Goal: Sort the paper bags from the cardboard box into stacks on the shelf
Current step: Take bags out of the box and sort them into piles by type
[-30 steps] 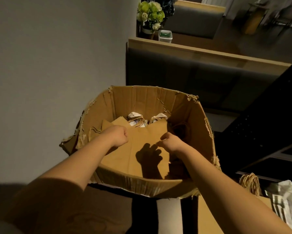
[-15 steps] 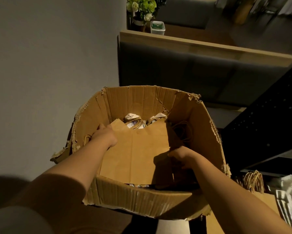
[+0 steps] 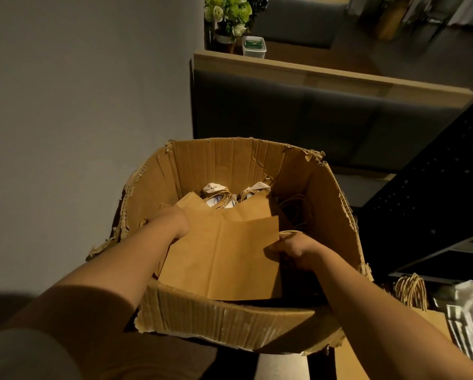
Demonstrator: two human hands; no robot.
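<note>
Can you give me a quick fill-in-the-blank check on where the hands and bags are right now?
1. Both hands hold a flat brown paper bag inside the ____ box.
2. The right hand grips the bag's ____ edge.
3. The left hand is on the bag's ____ side.
4. Beyond the box, green and white ____ stand on a ledge.

Missing words: cardboard; right; left; flowers

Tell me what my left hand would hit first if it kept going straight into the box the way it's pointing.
Probably the brown paper bags your left hand already rests on; past them, the white bags with twine handles, then the cardboard box far wall. Depth is unclear.
</note>
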